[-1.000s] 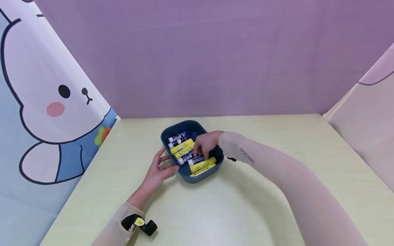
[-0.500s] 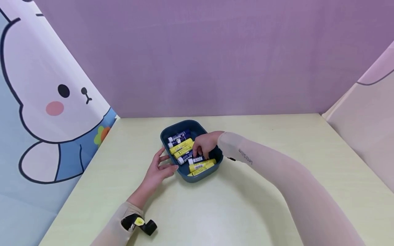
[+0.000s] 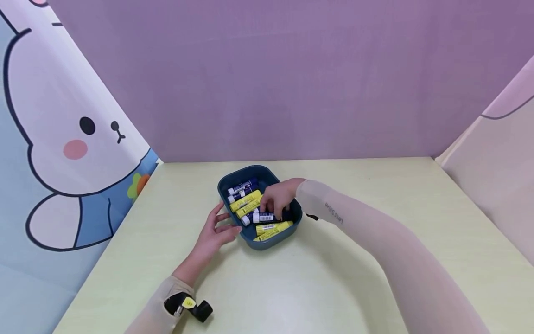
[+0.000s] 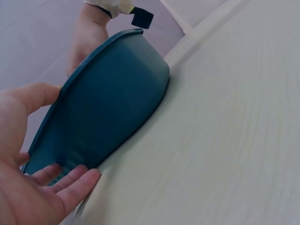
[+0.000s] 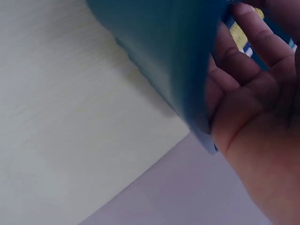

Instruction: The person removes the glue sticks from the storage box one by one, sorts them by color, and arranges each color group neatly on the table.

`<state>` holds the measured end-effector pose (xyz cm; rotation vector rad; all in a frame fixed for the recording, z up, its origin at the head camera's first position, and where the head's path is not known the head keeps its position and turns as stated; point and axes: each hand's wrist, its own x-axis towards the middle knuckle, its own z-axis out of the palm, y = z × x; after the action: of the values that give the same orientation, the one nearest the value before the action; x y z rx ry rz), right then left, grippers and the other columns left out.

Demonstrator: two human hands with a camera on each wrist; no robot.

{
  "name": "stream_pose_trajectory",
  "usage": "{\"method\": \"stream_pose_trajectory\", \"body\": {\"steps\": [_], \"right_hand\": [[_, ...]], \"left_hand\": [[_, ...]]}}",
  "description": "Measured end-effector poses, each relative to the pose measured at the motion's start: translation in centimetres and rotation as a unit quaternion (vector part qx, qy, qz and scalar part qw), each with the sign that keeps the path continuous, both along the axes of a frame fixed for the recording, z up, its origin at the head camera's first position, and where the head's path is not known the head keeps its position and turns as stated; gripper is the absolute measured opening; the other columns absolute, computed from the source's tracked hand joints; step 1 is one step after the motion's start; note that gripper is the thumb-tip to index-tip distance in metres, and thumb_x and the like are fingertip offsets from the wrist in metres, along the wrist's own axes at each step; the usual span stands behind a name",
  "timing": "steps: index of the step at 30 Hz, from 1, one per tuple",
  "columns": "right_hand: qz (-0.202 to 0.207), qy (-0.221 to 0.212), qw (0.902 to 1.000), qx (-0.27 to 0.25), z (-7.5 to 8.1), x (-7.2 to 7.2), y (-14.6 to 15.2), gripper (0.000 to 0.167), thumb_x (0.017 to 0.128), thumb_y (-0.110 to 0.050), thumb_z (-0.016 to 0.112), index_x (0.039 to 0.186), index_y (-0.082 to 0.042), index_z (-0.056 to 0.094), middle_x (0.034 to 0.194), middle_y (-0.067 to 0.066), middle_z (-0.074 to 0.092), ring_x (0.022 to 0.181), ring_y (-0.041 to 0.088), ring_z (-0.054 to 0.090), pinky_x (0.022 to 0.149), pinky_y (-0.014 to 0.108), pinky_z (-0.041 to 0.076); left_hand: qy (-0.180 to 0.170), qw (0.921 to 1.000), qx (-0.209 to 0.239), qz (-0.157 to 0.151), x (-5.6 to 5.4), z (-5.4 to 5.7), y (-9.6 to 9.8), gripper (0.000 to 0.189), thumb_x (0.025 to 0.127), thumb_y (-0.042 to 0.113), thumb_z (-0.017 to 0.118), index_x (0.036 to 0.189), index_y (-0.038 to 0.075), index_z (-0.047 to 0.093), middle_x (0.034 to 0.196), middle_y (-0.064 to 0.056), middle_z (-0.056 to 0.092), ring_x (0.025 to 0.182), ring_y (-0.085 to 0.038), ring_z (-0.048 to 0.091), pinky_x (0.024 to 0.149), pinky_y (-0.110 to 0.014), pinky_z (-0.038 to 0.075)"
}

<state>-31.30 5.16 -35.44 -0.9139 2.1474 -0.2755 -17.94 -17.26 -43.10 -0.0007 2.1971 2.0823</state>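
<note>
A dark teal plastic bin (image 3: 267, 245) sits on the table, holding several dark blue glue sticks with white ends and yellow sticks. My right hand (image 3: 278, 196) reaches over its right side and pinches a dark blue glue stick (image 3: 265, 217) above its neighbours. In the right wrist view the fingers (image 5: 251, 51) are inside the bin, and its wall hides their tips. My left hand (image 3: 214, 234) steadies the bin's left side. The left wrist view has its thumb against the rim and its nearly straight fingers (image 4: 77, 185) on the outer wall.
A pale table (image 3: 333, 287) lies under the bin. Behind it stands a purple backdrop (image 3: 292, 83), with a cartoon-printed panel (image 3: 79, 139) on the left and a pale one (image 3: 496, 176) on the right. A wrist camera (image 3: 200, 310) sticks out from the left sleeve.
The dark blue glue stick under my right fingers has risen slightly and turned nearly level across the bin. The front yellow sticks have shifted a little. My left hand stays where it was.
</note>
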Motion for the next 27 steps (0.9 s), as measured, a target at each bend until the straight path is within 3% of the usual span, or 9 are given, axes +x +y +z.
{"method": "stream_pose_trajectory", "body": {"steps": [7, 16, 22, 27], "right_hand": [[-0.011, -0.049, 0.9980, -0.039, 1.1, 0.2, 0.8, 0.052, 0.088, -0.005, 0.068, 0.138, -0.011, 0.058, 0.120, 0.004, 0.062, 0.102, 0.015, 0.058, 0.069, 0.034, 0.057], [-0.031, -0.053, 0.9933, -0.098, 1.9, 0.5, 2.2, 0.047, 0.091, -0.011, 0.065, 0.138, -0.012, 0.059, 0.127, 0.001, 0.061, 0.107, 0.015, 0.057, 0.071, 0.033, 0.057], [-0.042, -0.059, 0.9858, -0.152, 2.3, 0.5, 3.4, 0.043, 0.093, -0.012, 0.063, 0.136, -0.011, 0.061, 0.126, 0.001, 0.063, 0.105, 0.016, 0.060, 0.073, 0.036, 0.058], [-0.064, -0.086, 0.9731, -0.204, 2.1, 0.5, 4.5, 0.045, 0.093, -0.008, 0.062, 0.138, -0.002, 0.056, 0.119, 0.007, 0.061, 0.093, 0.020, 0.059, 0.073, 0.039, 0.058]], "left_hand": [[-0.002, 1.0000, -0.003, -0.001, 0.0, 0.1, -0.2, 0.089, 0.091, 0.006, 0.068, 0.160, 0.017, 0.012, 0.146, -0.020, 0.038, 0.124, -0.036, 0.052, 0.086, -0.033, 0.053], [-0.009, 1.0000, 0.001, 0.002, -0.1, -0.1, -0.1, 0.090, 0.090, 0.004, 0.069, 0.160, 0.017, 0.013, 0.145, -0.020, 0.039, 0.120, -0.032, 0.055, 0.085, -0.033, 0.054], [-0.006, 1.0000, 0.006, 0.002, 0.0, -0.1, 0.0, 0.090, 0.091, 0.003, 0.068, 0.160, 0.016, 0.012, 0.145, -0.021, 0.039, 0.115, -0.027, 0.059, 0.085, -0.032, 0.054], [-0.007, 0.9999, 0.007, 0.005, -0.1, -0.1, 0.0, 0.090, 0.090, 0.003, 0.069, 0.160, 0.016, 0.013, 0.144, -0.020, 0.040, 0.112, -0.025, 0.059, 0.084, -0.032, 0.054]]}}
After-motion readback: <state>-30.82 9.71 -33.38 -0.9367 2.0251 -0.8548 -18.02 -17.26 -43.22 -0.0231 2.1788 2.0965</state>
